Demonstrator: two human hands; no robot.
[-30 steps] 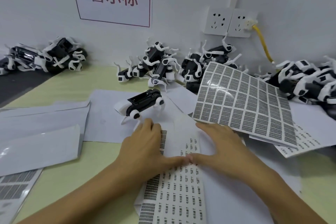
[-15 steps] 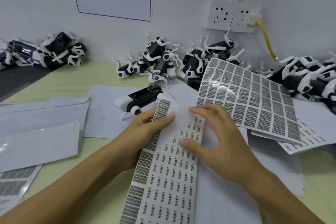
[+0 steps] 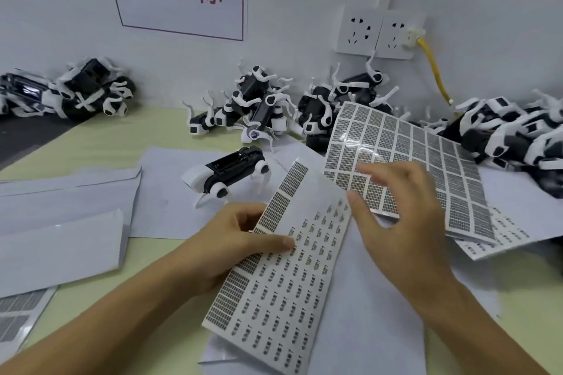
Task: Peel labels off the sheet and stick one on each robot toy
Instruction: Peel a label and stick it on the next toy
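While gripping the thin white printed label sheet (image 3: 283,256) at its left edge w/ thumb on top, the left hand (image 3: 231,250) is lifting it off the bench (image 3: 100,143); right hand (image 3: 399,210) is hovering, fingers spread, holding nothing. Sheet looks light, floppy: pinch a label corner. Black-and-white robot toy (image 3: 228,176) is standing just beyond; loose papers are crowding the room around.

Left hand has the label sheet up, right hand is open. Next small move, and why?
Probably bring the right hand down to the label sheet and pinch up one label. The left hand already holds the sheet raised, the right hand's grip is empty, and the robot toy lies just beyond, waiting.
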